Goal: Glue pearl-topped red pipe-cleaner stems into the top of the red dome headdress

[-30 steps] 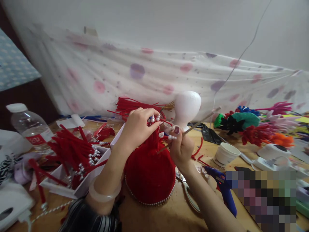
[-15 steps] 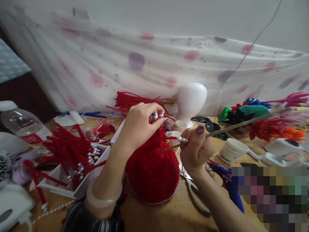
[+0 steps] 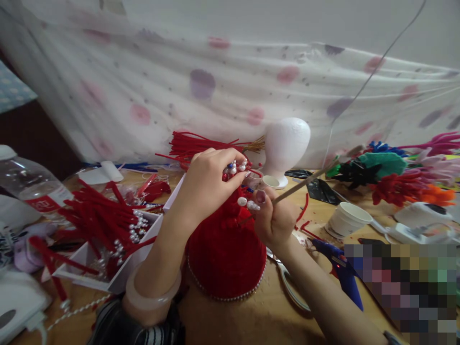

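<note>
A red fuzzy dome (image 3: 226, 258) edged with small pearls stands at the middle of the table. My left hand (image 3: 212, 182), with a pale bangle on its wrist, closes around the pearl-tipped red stems (image 3: 237, 166) at the top of the dome. My right hand (image 3: 273, 220) is closed on a thin wooden stick (image 3: 305, 182), which slants up to the right, its lower end near the dome. White beads (image 3: 247, 203) show beside the right thumb. The palm sides of both hands are hidden.
A white box (image 3: 138, 261) of pearl-tipped red stems stands at left, near a bottle (image 3: 39, 184). Behind are a foam head (image 3: 287, 146) and paper cups (image 3: 347, 219). Scissors (image 3: 289, 287), a blue glue gun (image 3: 341, 268) and colourful fuzzy flowers (image 3: 395, 187) are at right.
My right hand has moved left, closer to the dome's top and my left hand, and the stick now slants more steeply. My left hand keeps its hold.
</note>
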{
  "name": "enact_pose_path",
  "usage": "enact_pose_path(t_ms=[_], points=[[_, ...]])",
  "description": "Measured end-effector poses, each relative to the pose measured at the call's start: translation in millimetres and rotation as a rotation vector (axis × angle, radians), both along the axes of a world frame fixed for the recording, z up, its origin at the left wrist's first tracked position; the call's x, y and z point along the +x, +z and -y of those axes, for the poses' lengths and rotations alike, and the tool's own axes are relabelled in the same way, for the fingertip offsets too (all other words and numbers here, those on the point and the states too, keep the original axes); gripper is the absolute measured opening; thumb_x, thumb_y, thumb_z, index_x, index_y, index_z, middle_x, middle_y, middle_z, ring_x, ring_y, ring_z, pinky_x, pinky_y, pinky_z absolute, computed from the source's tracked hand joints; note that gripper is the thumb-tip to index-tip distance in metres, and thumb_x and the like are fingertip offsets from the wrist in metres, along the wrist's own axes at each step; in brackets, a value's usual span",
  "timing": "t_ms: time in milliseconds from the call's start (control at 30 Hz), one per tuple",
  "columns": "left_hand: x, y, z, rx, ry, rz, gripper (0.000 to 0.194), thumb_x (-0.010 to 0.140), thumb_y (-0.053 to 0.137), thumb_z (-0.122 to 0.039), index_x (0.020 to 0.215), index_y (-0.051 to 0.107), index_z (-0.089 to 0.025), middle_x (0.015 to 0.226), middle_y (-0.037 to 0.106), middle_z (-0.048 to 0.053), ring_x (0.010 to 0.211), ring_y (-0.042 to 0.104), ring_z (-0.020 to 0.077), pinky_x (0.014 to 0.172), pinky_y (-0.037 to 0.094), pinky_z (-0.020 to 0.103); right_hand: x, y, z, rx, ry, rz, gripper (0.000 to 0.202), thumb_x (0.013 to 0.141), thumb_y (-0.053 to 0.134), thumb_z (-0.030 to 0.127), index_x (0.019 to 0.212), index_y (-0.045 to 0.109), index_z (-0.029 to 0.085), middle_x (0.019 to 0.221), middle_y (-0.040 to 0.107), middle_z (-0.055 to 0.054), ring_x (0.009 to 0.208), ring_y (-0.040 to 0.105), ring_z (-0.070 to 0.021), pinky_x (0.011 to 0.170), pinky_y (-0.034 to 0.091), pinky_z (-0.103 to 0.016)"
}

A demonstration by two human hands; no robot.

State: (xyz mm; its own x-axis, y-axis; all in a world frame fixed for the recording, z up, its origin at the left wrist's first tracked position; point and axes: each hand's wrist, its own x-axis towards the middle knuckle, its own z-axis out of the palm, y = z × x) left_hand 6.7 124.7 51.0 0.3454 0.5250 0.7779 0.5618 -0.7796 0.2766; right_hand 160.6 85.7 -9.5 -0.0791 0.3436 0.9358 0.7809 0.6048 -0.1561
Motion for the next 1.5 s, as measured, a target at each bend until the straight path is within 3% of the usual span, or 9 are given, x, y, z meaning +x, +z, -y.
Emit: enact_pose_path(t_ms=[167,467,600,700,967,1300,1500], points=[[-2.1,-0.3,-0.6,0.02,-0.001,-0.009,0.011,0.081,0.068,-0.015,0.091,0.069,-0.019,0.087,0.072,0.001,0.083,0.065,0.0188,0.076,0.048,0.032,1.0,-3.6,-6.5,-0.05,0.073,-0.36,0.046,0.103,0.031,0.036,0.06,0.041,0.022,0.053,0.045,0.003,0.047,0.042,-0.0099,0.047,0.032,-0.028],[-3.4,2.0,-0.3,-0.004,0.008,-0.021,0.012,0.081,0.067,-0.015,0.091,0.069,-0.02,0.087,0.072,0.001,0.084,0.066,0.0183,0.078,0.049,0.03,-1.0,-7.1,-7.0,-0.045,0.015,-0.127,0.039,0.102,0.035,0.028,0.065,0.042,0.022,0.054,0.045,0.005,0.048,0.041,-0.0094,0.05,0.029,-0.027],[-4.5,2.1,-0.5,-0.022,0.021,-0.032,0.012,0.08,0.067,-0.016,0.091,0.069,-0.02,0.087,0.073,0.0,0.084,0.066,0.0183,0.079,0.05,0.031,-5.6,1.6,-6.8,0.029,0.062,0.025,0.035,0.101,0.034,0.024,0.066,0.04,0.023,0.052,0.043,0.006,0.046,0.038,-0.0092,0.048,0.026,-0.026],[-5.1,1.9,-1.3,-0.034,0.019,-0.037,0.014,0.08,0.065,-0.015,0.092,0.069,-0.02,0.089,0.073,0.001,0.085,0.066,0.0188,0.081,0.05,0.031,-11.4,11.1,-7.1,0.024,0.117,0.065,0.034,0.098,0.039,0.029,0.065,0.041,0.023,0.049,0.042,0.006,0.043,0.037,-0.0089,0.047,0.026,-0.025],[-6.4,1.2,-1.4,-0.077,0.014,-0.009,0.013,0.082,0.064,-0.018,0.095,0.068,-0.02,0.094,0.074,0.003,0.089,0.066,0.0199,0.083,0.05,0.035,-3.5,17.1,-4.9,0.008,0.017,-0.21,0.037,0.102,0.029,0.026,0.066,0.039,0.023,0.053,0.046,0.004,0.047,0.043,-0.0104,0.05,0.03,-0.025],[-5.5,1.0,-0.8,-0.075,0.013,-0.008,0.013,0.082,0.064,-0.016,0.094,0.068,-0.02,0.093,0.074,0.003,0.089,0.066,0.02,0.083,0.05,0.035,-8.7,8.8,-4.3,-0.009,0.083,-0.064,0.039,0.099,0.036,0.034,0.062,0.036,0.023,0.048,0.042,0.006,0.042,0.037,-0.0086,0.046,0.026,-0.024],[-6.4,-0.5,-1.8,-0.061,-0.006,-0.014,0.013,0.082,0.064,-0.017,0.094,0.067,-0.021,0.093,0.074,0.003,0.087,0.066,0.019,0.083,0.05,0.034,-5.8,10.1,-5.6,0.017,0.017,-0.182,0.041,0.102,0.028,0.03,0.063,0.036,0.023,0.05,0.041,0.005,0.043,0.038,-0.0094,0.046,0.028,-0.024]])
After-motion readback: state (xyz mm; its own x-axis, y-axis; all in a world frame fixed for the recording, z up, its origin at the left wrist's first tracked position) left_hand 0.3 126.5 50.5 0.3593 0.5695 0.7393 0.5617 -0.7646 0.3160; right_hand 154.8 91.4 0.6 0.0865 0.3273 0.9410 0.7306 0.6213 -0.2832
